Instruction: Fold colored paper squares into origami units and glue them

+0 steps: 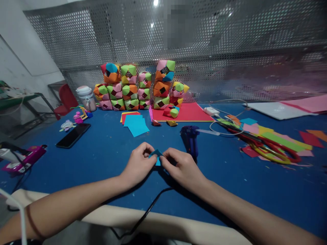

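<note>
Left hand: the left hand (pixel 139 162) sits low over the blue table (pixel 107 149), fingers curled in and pinching the left edge of the blue paper piece (pixel 156 155)
Right hand: the right hand (pixel 180 167) meets it from the other side, thumb and fingertips nipped tight on the same piece
Blue paper piece: small, folded, caught between both hands just above the table, near the front edge
Glue gun: a dark blue glue gun (pixel 190 139) lies just behind the right hand, its cord running off to the right
Paper sheets: cyan paper squares (pixel 136 124) lie further back, centre table, beside a red sheet (pixel 190 112)
Cube stack: folded paper cubes (pixel 138 86) in many colours are piled against the mesh wall
Phone: a black phone (pixel 73 135) lies flat to the left, well apart from the hands
Scissors: red-and-yellow scissors (pixel 270 149) rest on paper scraps (pixel 281 141) to the right
</note>
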Available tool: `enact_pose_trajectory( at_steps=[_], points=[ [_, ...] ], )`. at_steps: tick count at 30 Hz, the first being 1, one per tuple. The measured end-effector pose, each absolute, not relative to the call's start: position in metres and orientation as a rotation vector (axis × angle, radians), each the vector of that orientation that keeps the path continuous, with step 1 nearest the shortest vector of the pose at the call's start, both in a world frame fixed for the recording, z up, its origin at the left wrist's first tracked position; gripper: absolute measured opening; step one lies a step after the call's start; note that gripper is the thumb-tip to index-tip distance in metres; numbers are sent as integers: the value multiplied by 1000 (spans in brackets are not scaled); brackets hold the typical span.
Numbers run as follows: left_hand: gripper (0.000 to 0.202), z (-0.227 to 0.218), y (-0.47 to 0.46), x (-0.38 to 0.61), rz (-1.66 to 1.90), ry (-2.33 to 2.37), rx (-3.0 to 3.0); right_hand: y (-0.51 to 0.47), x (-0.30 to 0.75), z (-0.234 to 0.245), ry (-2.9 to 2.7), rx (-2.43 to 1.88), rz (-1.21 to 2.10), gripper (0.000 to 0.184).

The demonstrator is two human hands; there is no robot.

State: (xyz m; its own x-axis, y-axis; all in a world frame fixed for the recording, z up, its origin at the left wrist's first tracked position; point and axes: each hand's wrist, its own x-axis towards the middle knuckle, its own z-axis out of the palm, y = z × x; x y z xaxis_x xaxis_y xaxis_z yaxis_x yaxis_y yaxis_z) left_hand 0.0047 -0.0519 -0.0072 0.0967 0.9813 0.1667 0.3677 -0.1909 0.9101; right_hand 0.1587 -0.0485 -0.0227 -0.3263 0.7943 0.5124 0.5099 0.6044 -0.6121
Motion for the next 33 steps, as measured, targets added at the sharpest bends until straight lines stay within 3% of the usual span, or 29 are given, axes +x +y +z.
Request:
enact_pose_trajectory(
  at_steps=[7,33],
  points=[
    [4,-7,-52,4,1010,1343,1772,-49,161,-29,-2140,-976,227,15],
    [5,-11,-48,4,1069,1319,1504,-48,161,-23,-2062,-1048,438,20]
  ],
)
